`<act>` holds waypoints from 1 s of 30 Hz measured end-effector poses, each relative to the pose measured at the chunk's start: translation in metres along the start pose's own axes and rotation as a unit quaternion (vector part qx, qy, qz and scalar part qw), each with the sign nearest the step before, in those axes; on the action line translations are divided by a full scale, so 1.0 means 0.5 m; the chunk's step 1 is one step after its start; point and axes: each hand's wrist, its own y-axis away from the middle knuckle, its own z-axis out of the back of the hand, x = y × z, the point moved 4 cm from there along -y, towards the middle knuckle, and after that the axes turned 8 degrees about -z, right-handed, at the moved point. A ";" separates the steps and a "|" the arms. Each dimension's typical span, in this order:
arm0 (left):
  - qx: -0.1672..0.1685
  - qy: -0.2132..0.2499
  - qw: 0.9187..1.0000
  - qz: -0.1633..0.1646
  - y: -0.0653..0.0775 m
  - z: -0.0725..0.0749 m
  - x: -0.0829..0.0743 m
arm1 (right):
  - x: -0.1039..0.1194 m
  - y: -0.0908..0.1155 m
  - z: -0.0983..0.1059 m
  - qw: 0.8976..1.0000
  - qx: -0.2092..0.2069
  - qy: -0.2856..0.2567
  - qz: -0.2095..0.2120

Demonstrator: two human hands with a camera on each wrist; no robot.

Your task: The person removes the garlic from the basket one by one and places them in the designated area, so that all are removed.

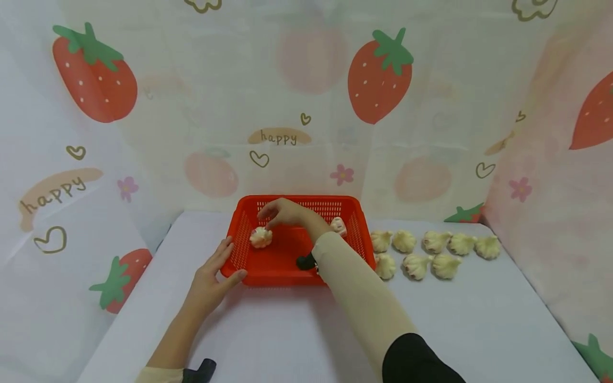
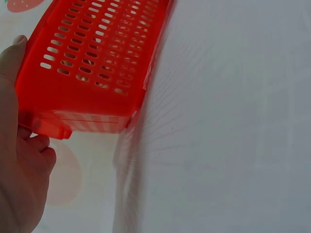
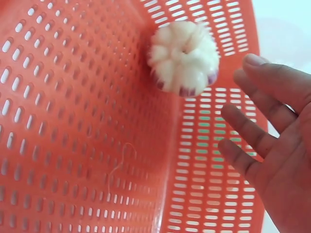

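Note:
A red plastic basket [image 1: 282,279] with slotted walls stands on the table. My left hand [image 1: 210,282] grips its near left corner, thumb on the front rim and fingers along the left side; in the left wrist view its fingertips [image 2: 41,145] curl below the rim. A garlic bulb [image 1: 261,238] lies inside at the left, white with purple patches in the right wrist view. My right hand [image 1: 286,213] hovers over the basket just beside that bulb, fingers spread and apart from it. Another garlic bulb [image 1: 338,226] is at the basket's right side, partly behind my right forearm.
Several garlic bulbs [image 1: 445,266] lie in two rough rows on the white tabletop [image 1: 483,324], right of the basket. Behind the table hangs a strawberry-patterned cloth [image 1: 311,165], close to the basket's back edge. A thin strand [image 3: 121,162] lies inside the basket.

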 end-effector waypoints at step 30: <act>-0.031 -0.037 0.999 -0.021 0.000 -0.011 -0.023 | -0.008 -0.026 -0.045 0.998 0.040 0.034 -0.032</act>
